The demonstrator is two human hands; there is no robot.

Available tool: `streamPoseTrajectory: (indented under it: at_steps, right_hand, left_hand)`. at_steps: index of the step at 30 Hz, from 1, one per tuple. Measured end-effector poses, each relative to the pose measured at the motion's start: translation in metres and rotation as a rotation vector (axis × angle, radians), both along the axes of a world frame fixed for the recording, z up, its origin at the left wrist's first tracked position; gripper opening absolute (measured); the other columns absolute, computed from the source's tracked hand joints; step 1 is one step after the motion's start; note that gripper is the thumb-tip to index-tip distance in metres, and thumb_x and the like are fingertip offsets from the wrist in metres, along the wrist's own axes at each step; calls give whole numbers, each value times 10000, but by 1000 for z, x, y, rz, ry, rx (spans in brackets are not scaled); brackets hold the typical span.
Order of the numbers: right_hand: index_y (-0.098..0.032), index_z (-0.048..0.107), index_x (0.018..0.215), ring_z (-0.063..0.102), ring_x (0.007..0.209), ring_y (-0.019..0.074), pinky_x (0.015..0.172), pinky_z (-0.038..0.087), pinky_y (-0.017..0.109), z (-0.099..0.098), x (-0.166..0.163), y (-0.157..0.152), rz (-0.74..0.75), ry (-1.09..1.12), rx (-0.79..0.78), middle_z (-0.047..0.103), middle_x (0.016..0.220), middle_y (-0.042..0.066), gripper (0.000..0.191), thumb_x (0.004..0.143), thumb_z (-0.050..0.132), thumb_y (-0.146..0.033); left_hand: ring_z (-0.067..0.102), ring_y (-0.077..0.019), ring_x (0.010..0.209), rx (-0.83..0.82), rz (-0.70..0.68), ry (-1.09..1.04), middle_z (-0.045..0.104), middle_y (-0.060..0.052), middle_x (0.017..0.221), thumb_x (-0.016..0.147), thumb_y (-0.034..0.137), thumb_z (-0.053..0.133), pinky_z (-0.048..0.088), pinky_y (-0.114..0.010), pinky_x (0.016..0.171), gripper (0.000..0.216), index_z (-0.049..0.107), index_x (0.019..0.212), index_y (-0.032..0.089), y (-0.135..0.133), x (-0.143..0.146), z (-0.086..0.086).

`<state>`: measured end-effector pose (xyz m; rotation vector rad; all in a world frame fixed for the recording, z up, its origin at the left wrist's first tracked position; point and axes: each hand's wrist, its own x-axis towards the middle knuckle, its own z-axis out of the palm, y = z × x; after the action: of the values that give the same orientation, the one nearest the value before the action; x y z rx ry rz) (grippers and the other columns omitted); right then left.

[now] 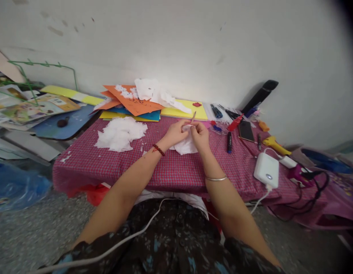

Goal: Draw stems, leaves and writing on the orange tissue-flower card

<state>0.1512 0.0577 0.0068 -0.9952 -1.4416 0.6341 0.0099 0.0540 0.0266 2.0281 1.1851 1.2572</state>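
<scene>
"What is piled at left?"
"White scraps [120,134], on the checked cloth [162,173]."
"And further right?"
"By the left hand [176,134], fingers curled, white paper [185,147] is held over the cloth; by the right hand [200,137] it is pinched, fingertips together."

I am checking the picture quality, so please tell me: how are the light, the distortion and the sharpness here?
Head view: the wall is brightest behind the table, upper right corner black; head view: forearms look stretched toward the bottom edge; head view: white paper at the left hand and right hand shows little fine detail.
</scene>
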Motion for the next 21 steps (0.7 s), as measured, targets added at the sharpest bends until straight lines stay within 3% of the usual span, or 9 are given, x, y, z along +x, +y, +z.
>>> streamPoseTrajectory:
  at_steps: [4,9,12,17,21]
  right_hand:
    - [-225,617,893,363,513,114,524,287,260,1,-1,0,-1,21,-55,423,575,-78,125,771,593,-229]
    - [-224,603,885,351,489,103,506,288,258,4,-3,-2,-84,62,-45,382,550,-90,116,770,598,-215]
    - [-229,591,827,390,477,98,488,313,252,10,-5,-8,-25,154,-60,437,550,-81,78,782,605,-291]
    - [-211,631,803,465,427,87,457,366,244,12,-10,-16,332,131,-284,574,565,-54,220,767,642,-428]
    - [-219,626,909,506,439,84,469,428,241,10,-12,-14,318,246,-329,625,645,-66,299,688,714,-400]
  left_hand:
    - [619,-199,821,47,195,26,697,-53,862,807,93,578,475,-321,792,142,680,860,177,10,-12,-4]
    - [578,-209,861,213,376,-78,633,-61,858,882,151,589,450,-340,834,116,598,780,203,16,-34,7]
    - [575,-225,951,289,367,-79,623,-85,925,931,195,555,449,-357,902,136,590,800,201,12,-36,12]
    - [576,-225,1106,348,273,111,625,-125,1133,917,114,516,436,-352,1017,138,643,959,151,3,-24,10]
    - [575,-236,1134,315,250,282,628,-140,1161,874,36,473,454,-354,999,279,607,1102,124,-5,-13,10]
